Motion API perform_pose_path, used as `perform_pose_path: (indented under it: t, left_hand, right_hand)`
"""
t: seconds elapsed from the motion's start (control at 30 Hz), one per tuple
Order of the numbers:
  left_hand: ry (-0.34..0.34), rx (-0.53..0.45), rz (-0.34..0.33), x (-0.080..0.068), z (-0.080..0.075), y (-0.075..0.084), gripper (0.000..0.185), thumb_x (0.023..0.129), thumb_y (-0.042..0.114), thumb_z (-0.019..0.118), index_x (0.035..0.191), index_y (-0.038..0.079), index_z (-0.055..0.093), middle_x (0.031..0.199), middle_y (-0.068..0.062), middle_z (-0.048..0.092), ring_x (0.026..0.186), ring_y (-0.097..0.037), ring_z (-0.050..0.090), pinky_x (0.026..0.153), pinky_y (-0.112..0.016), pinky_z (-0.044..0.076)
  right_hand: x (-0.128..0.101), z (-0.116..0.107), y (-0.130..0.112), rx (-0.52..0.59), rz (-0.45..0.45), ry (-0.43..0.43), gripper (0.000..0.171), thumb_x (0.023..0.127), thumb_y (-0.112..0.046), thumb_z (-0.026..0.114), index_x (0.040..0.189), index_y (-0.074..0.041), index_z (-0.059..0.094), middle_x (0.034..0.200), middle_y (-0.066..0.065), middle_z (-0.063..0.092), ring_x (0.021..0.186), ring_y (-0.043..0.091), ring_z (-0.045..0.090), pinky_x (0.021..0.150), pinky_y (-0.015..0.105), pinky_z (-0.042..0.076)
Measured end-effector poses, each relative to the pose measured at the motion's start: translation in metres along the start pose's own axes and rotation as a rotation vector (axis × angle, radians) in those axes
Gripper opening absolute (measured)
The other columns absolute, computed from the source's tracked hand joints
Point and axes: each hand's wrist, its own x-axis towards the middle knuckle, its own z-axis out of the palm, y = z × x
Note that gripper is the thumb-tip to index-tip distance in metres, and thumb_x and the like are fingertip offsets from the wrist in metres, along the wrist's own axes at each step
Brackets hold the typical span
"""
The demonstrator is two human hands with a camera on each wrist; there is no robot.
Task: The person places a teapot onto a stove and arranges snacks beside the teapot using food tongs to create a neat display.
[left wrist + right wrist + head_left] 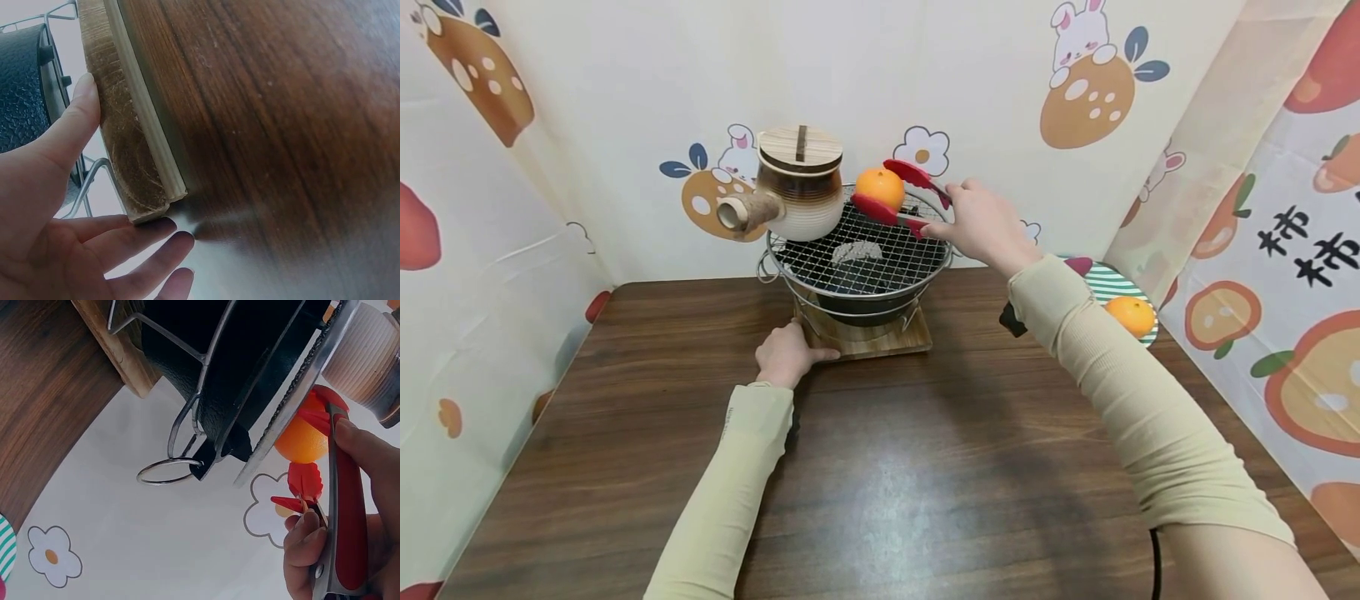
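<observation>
My right hand (981,227) grips red tongs (901,193) whose tips clamp an orange (880,188) just above the far right part of the wire grill (857,254). In the right wrist view the tongs (345,512) and the orange (301,440) show past the grill rim (294,412). A ceramic pot (796,196) with a wooden lid and a side handle stands on the grill's left. My left hand (786,353) rests against the near left corner of the wooden base board (868,340), its thumb (75,119) on the board's top (115,125) and its fingers (144,234) straight on the table.
The black stove bowl (212,369) sits in a wire stand on the board. A green striped plate (1116,287) at the right holds a second orange (1131,315). The dark wooden table (880,467) is walled in by printed cloth on three sides.
</observation>
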Motion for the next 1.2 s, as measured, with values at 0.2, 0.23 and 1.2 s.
perform_pose_path:
  t: [0.2,0.23,1.2]
  left_hand:
    - [-0.001,-0.002,-0.001,0.0,0.0,0.001,0.078,0.071,0.058,0.077,0.121,0.002,0.056,0.112,-0.024,0.067,0.099,-0.037,0.067,0.075,-0.049,0.054]
    - [-0.001,-0.002,-0.001,0.0,0.0,0.001,0.078,0.071,0.058,0.077,0.12,0.002,0.057,0.111,-0.024,0.067,0.098,-0.037,0.067,0.075,-0.049,0.054]
    - [-0.015,-0.001,0.018,-0.001,-0.001,-0.001,0.083,0.074,0.057,0.075,0.129,0.0,0.052,0.116,-0.025,0.065,0.105,-0.04,0.064,0.081,-0.051,0.053]
  right_hand:
    - [-0.002,-0.001,0.002,0.034,0.005,0.004,0.077,0.089,-0.053,0.06,0.144,-0.003,0.039,0.128,0.017,0.052,0.103,0.032,0.052,0.087,0.049,0.048]
    - [-0.002,-0.001,0.002,0.034,0.003,0.003,0.078,0.089,-0.053,0.06,0.145,-0.003,0.038,0.129,0.017,0.052,0.104,0.032,0.052,0.088,0.049,0.048]
    - [-0.047,-0.02,0.054,0.142,0.03,0.083,0.064,0.089,-0.046,0.064,0.134,-0.004,0.047,0.124,0.02,0.052,0.111,0.036,0.047,0.093,0.056,0.043]
